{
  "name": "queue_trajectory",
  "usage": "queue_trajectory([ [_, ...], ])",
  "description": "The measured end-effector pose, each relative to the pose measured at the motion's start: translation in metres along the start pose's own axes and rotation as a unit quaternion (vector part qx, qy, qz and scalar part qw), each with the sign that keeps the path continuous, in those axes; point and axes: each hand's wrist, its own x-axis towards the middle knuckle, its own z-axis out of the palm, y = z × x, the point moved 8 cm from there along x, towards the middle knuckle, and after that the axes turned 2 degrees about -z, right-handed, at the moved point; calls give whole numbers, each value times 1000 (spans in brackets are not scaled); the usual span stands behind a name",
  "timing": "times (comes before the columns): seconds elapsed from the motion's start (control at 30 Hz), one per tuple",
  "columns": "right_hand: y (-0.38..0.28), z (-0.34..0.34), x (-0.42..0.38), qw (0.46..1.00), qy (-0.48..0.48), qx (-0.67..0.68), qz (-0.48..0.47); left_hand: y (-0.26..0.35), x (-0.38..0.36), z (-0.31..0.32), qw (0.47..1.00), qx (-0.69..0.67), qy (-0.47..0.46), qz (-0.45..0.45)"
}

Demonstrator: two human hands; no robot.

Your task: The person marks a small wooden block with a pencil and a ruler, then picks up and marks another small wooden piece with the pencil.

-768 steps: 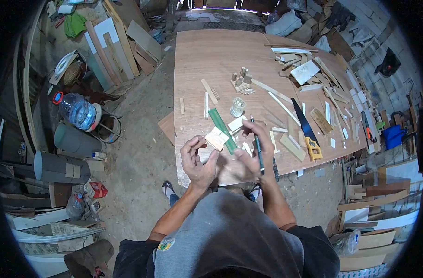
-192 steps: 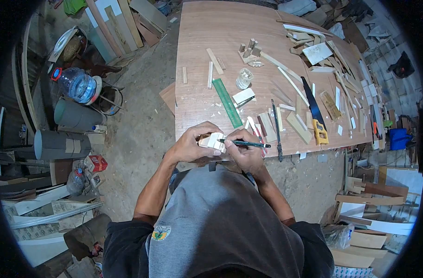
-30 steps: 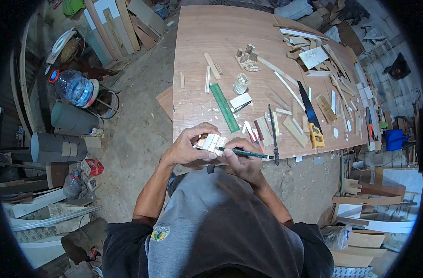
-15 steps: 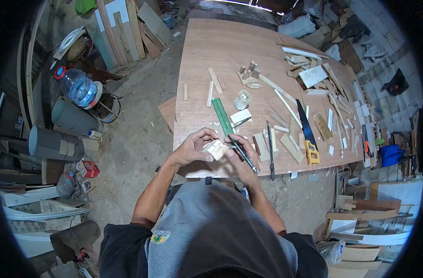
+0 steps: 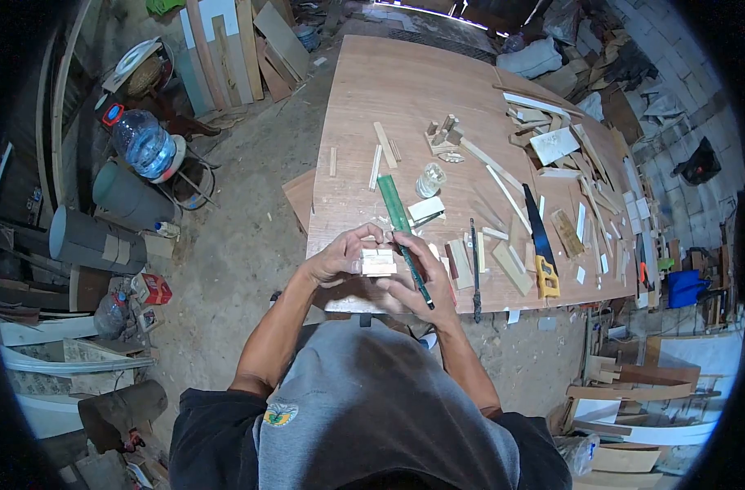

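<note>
A small pale wooden block piece (image 5: pixel 379 262) is held at the table's front edge, its lined face turned up. My left hand (image 5: pixel 337 256) grips it from the left with thumb and fingers. In my right hand (image 5: pixel 425 273) a dark pencil (image 5: pixel 413 271) lies slanted between the fingers, and the thumb is close to the block's lower right side. A green ruler (image 5: pixel 393 202) lies just beyond the hands. Near it are a white-topped block (image 5: pixel 425 208) and a clear jar (image 5: pixel 430 180).
On the wooden table (image 5: pixel 364 82) lie a yellow-handled saw (image 5: pixel 544 245), a thin dark tool (image 5: pixel 475 269), wood strips and a small wooden assembly (image 5: pixel 443 136). Scrap wood (image 5: pixel 555 145) is piled at the right. A water bottle (image 5: pixel 145 143) stands on a stool at the left.
The block has been turned from a tilted pose to a more level one. The pencil has swung slightly steeper, and its lower end has shifted left. The view has moved a little.
</note>
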Motion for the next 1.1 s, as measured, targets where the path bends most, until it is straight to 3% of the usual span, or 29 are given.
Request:
queue_trajectory([
  [0.17,-19,-3,0,988,26,-119,-91,-4,-3,2,1000,-5,23,-2],
  [0.23,-21,-6,-1,983,34,-146,-104,12,-5,11,995,39,13,92],
  [0.27,-22,-7,-1,978,40,-171,-115,12,-7,17,995,40,10,90],
  [0.33,-27,-7,-2,974,41,-191,-114,25,-18,33,974,156,62,153],
  [0.4,-26,-6,-4,971,39,-209,-112,27,-22,36,974,148,93,143],
  [0.5,-25,-1,-6,965,7,-230,-129,32,-21,34,948,252,111,161],
  [0.6,-39,-4,-1,966,15,-215,-141,38,-21,33,948,241,100,181],
  [0.67,-31,-27,-3,985,93,-64,-133,38,-21,30,949,237,109,176],
  [0.7,-7,-37,-9,990,135,-3,-46,39,-21,29,949,237,110,176],
  [0.73,-9,-37,-8,990,135,-4,-46,40,-20,29,950,238,115,168],
  [0.8,1,-35,-4,973,132,186,33,42,-16,28,950,239,118,161],
  [0.93,15,-24,0,957,157,241,43,45,-13,32,938,280,110,171],
  [1.1,11,-16,3,973,171,153,36,52,-13,33,925,310,93,200],
])
